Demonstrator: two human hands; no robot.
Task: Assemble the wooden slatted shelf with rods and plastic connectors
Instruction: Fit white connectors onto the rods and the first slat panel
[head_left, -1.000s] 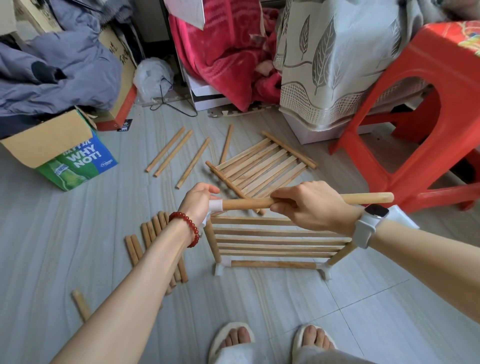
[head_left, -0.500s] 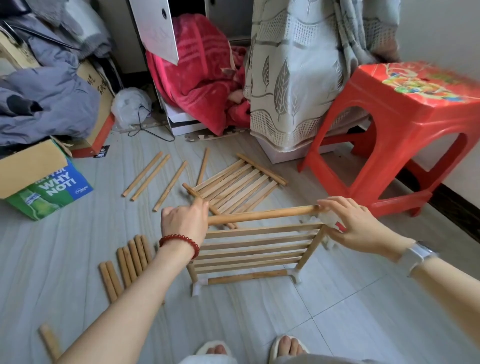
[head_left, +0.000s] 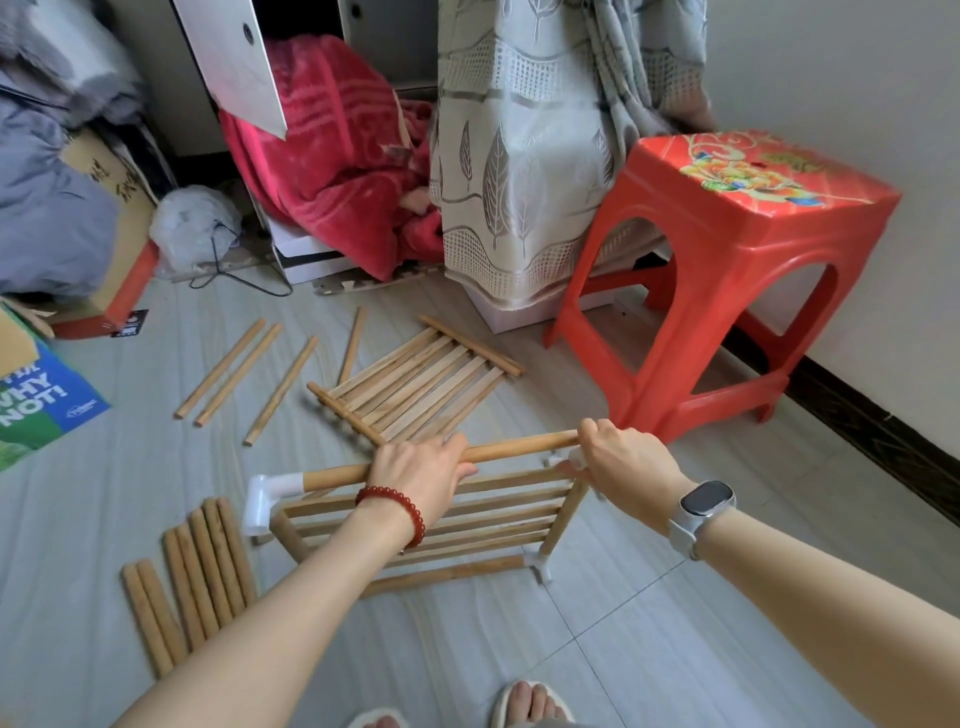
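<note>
Shelf frame (head_left: 426, 525), half built, stands on the grey floor (head_left: 675, 649) at lower centre of the frame, its slats running left to right; a long wooden rod (head_left: 519, 449) lies along its top edge. Left hand (head_left: 421, 470) rests over the rod near its middle, fingers curled round it from above; red bead bracelet (head_left: 389, 512) on that wrist. Right hand (head_left: 623, 465) grips the rod's right end, thumb on top, fingers wrapped; a white connector (head_left: 569, 460) shows just under that hand, partly hidden, so how it sits on the rod cannot be told; white smartwatch (head_left: 704, 506) on that wrist. Rod's left end sits in a white plastic corner connector (head_left: 270, 496) at the frame's upper left corner; another small white connector (head_left: 537, 564) at the lower right foot.

Second slatted panel (head_left: 415, 384) lies flat on the floor just above the frame, centre of picture; four loose long rods (head_left: 249, 374) lie to its left, well apart from the frame. Bundle of short thick rods (head_left: 197, 577) lies side by side at lower left, near the frame's left post. Red plastic stool (head_left: 727, 291) stands at right; patterned grey curtain (head_left: 519, 156) and red blanket (head_left: 337, 171) at top centre; green and blue box (head_left: 36, 410) at left edge. Sandalled toes show at bottom centre.
</note>
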